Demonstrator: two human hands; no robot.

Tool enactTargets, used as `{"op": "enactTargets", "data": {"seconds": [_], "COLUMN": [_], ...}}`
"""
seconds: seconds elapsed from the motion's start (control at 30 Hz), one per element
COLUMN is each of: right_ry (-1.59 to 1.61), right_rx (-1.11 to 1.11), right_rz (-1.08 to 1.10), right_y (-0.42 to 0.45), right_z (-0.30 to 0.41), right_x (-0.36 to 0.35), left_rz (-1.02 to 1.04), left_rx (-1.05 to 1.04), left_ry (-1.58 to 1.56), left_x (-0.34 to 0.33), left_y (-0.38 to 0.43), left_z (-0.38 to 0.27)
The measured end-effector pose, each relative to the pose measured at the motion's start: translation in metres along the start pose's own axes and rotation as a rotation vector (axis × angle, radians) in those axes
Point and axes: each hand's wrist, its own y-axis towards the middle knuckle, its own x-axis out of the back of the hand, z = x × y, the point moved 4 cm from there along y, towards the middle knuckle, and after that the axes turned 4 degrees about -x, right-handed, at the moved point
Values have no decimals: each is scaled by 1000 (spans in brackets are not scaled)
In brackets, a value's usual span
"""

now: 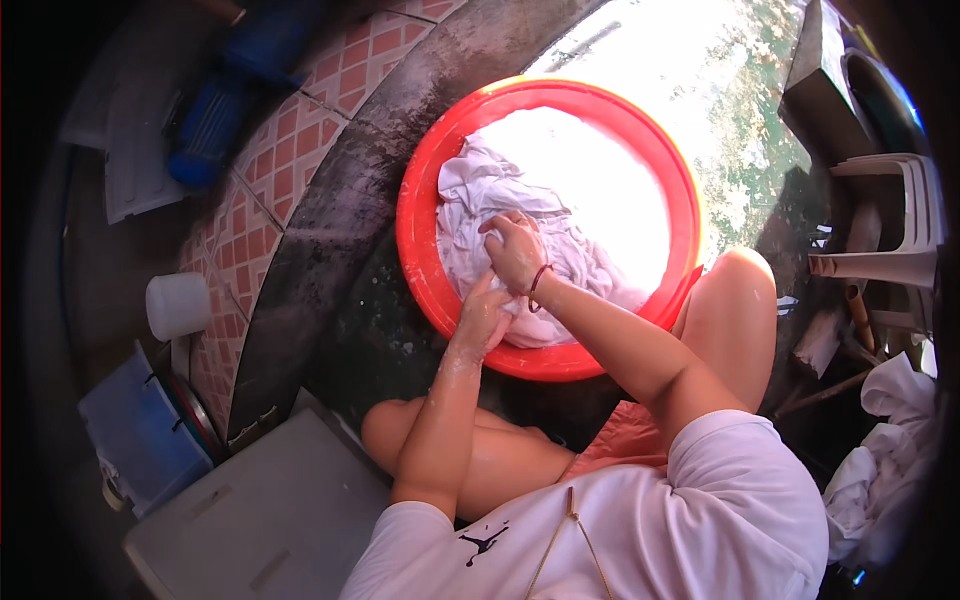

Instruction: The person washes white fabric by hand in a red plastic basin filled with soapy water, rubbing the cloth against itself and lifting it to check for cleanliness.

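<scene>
A round red plastic basin (420, 255) holds wet, bunched white cloth (487, 176), with the far right part washed out by bright sunlight. My left hand (481, 316) is at the basin's near left side, its fingers closed on a fold of the cloth. Just above and to the right, my right hand (516, 251), with a dark red bracelet (535, 289) at the wrist, grips the cloth with curled fingers. The two hands nearly touch. Suds or wet spots show on both hands, and the cloth hides some fingertips.
My bent legs flank the basin's near side. At left are a tiled ledge (247, 217), a white bucket (178, 306), a blue-tinted plastic bin (146, 427) and a grey lid-like surface (270, 510). A white plastic chair (874, 266) and heaped white cloth (885, 457) stand at right.
</scene>
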Motion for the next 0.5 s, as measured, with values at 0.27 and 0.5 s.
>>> {"op": "enactTargets", "data": {"seconds": [0.27,0.5], "right_ry": [41,7], "right_rx": [168,291], "right_rz": [115,33], "right_y": [-34,-52], "right_z": [45,61], "right_x": [-12,-28], "left_rz": [182,235], "left_rx": [-50,-66], "left_ry": [-159,-324], "left_x": [5,11], "left_y": [-16,-17], "left_z": [-18,-24]}}
